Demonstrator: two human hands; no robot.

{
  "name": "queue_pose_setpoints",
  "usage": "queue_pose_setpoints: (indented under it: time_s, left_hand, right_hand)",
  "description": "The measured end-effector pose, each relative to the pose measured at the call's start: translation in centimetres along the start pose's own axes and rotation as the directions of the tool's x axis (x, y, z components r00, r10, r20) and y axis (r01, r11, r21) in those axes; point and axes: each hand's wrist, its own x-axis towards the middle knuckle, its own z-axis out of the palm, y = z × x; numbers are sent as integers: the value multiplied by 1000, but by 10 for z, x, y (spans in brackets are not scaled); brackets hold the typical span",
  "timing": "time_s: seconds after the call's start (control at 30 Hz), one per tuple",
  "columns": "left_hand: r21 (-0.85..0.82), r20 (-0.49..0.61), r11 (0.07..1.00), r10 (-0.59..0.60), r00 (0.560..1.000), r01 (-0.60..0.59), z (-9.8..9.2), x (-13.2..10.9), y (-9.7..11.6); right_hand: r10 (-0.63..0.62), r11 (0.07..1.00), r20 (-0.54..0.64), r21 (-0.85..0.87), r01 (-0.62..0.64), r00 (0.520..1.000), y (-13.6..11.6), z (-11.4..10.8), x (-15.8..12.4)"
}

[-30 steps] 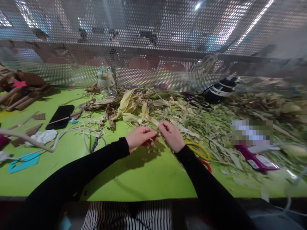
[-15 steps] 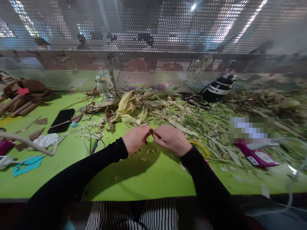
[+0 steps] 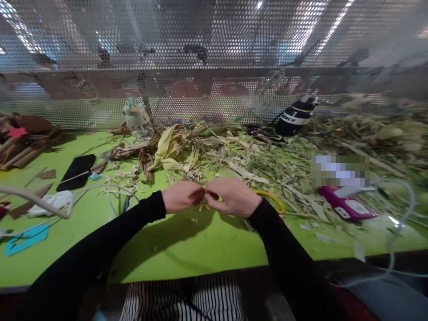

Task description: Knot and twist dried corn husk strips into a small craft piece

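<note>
My left hand (image 3: 182, 196) and my right hand (image 3: 232, 196) meet over the green table (image 3: 187, 254), with the fingertips of both pinched close together. Whatever lies between them is too small and too covered to name. Just beyond the hands are dried corn husks, among them a large pale yellow husk (image 3: 167, 149). Shredded husk and leaf bits (image 3: 274, 171) spread behind and to the right of my right hand. A yellow ring-like strip (image 3: 276, 200) lies partly hidden by my right wrist.
At the back stand a clear bottle (image 3: 138, 120) and a tilted black bottle (image 3: 296, 117), before a perforated metal screen (image 3: 207, 96). On the left lie a black phone (image 3: 76, 172), a crumpled tissue (image 3: 50, 203), cables and brown pieces. A magenta device (image 3: 347, 205) sits right.
The view has turned a little, so the table things appear shifted left. My hands stay pinched together, and my right-hand fingers look slightly more arched.
</note>
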Motion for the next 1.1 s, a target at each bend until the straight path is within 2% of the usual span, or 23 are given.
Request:
queue_pose_setpoints:
  time_s: [0.1,0.17,0.3,0.43,0.5,0.57,0.63,0.67,0.73,0.8,0.87,0.93,1.03,1.1]
  left_hand:
    - [-218,79,974,-43,996,59,-1,0,-3]
    - [-327,86,942,-47,995,73,-1,0,-2]
    - [-417,22,907,-51,998,55,-2,0,2]
    - [-422,-60,902,-133,989,95,-2,2,-1]
    - [-412,-87,905,-154,984,105,-1,3,-4]
    - [-409,-99,907,-151,984,99,0,3,-5]
    - [-415,-92,905,-146,985,96,0,2,-4]
    - [-415,-83,904,-148,985,101,0,2,-3]
    - [-411,-60,903,-165,984,127,0,1,0]
    - [-409,-44,900,-185,982,151,0,0,2]
    - [-425,-36,891,-195,980,162,1,0,5]
    - [-452,-31,876,-202,979,167,3,0,7]
    - [-504,-37,849,-204,978,158,7,-1,10]
    - [-538,-62,833,-188,980,126,10,-2,12]
  right_hand:
    - [28,1000,-4,8,-28,1000,-1,-2,0]
    - [50,999,-23,16,-50,998,-1,-4,-1]
    - [101,982,-47,163,-92,994,2,-7,-1]
    - [192,937,-86,311,-156,978,10,-6,1]
    - [295,913,-208,350,-211,932,12,-10,0]
    - [409,888,-337,363,-284,848,11,-19,-6]
    - [466,879,-384,302,-368,797,8,-34,-20]
    - [467,883,-365,234,-406,805,8,-42,-30]
    - [462,885,-254,60,-463,850,9,-56,-53]
    - [472,876,-54,-84,-475,880,14,-60,-79]
    - [492,861,105,-207,-465,864,21,-52,-101]
    - [520,843,209,-282,-458,828,27,-36,-115]
    - [529,823,191,-350,-446,827,29,-13,-119]
    - [543,805,164,-382,-455,823,28,-10,-114]
